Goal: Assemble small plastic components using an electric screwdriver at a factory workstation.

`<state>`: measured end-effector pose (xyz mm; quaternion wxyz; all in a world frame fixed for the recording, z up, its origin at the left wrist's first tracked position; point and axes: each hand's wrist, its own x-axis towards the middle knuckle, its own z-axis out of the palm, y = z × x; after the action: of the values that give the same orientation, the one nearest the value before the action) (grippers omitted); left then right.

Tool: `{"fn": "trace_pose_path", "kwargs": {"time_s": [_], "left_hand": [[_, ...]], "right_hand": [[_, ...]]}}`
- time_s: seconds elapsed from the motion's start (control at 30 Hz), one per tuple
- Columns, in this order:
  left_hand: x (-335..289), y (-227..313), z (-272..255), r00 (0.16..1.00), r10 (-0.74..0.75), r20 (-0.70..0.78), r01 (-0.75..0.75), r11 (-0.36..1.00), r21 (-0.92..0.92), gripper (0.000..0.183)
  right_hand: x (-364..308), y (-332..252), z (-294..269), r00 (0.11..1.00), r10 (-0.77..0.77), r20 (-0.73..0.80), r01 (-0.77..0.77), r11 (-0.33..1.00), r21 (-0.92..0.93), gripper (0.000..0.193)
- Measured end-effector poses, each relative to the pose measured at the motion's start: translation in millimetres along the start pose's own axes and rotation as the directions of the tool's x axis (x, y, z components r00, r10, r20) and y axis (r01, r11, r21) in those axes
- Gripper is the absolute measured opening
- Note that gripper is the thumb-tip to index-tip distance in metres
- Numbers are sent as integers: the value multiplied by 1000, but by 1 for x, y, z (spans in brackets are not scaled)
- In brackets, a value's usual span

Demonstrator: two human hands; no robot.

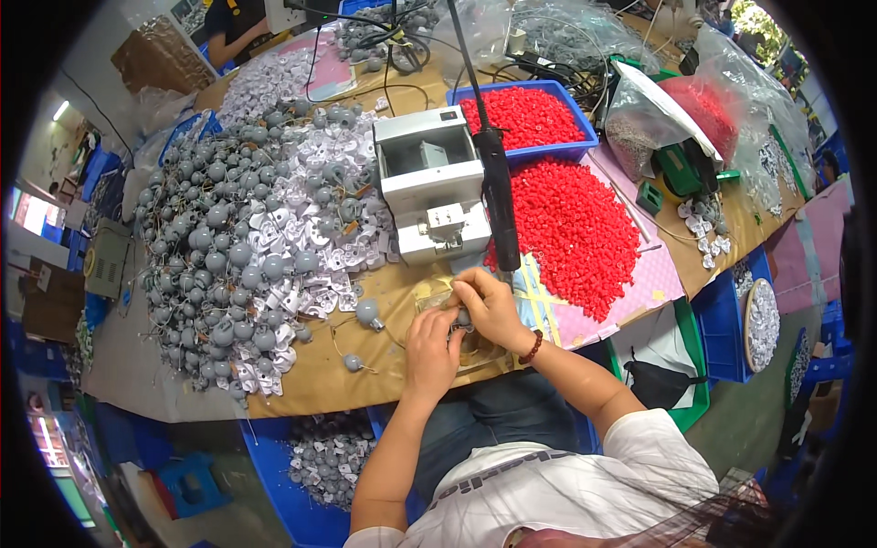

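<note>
My left hand point(433, 351) and my right hand point(494, 313) meet at the table's front edge, fingers bent and closed round a small grey part point(463, 319). Only a bit of that part shows between the fingers, so its full shape is hidden. Beneath the hands lies a clear plate-like fixture point(484, 356), partly covered by them. Just beyond my right hand, an upright black electric screwdriver point(498, 192) hangs with its tip close to the fingers. Left of my left hand, two loose grey balls with wires, one a larger grey ball point(368, 313), rest on the brown table covering.
A white-and-grey box-shaped machine point(434, 196) stands behind the hands. To the left spreads a heap of grey balls point(215, 247) mixed with white plastic parts point(315, 233). Red small parts point(575, 237) are piled at right, below a blue tray point(585, 137). A blue bin point(274, 475) sits under the table.
</note>
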<state>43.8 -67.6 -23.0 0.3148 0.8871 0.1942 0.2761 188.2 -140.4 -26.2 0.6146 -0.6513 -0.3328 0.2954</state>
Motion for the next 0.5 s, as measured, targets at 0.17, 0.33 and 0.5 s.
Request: {"fn": "trace_pose_path", "kwargs": {"time_s": [0.17, 0.33, 0.5], "left_hand": [[-3, 0, -5, 999, 6, -51, -8, 999, -39, 35], [-63, 4, -84, 980, -25, 197, 8, 996, 89, 32], [-159, -17, -192, 464, -628, 625, 148, 750, 644, 33]], "right_hand": [[7, 9, -6, 991, 87, 102, -110, 963, 246, 18], [-1, 2, -64, 991, 46, 126, -59, 992, 107, 17], [13, -3, -127, 930, -354, 101, 314, 620, -719, 15]]}}
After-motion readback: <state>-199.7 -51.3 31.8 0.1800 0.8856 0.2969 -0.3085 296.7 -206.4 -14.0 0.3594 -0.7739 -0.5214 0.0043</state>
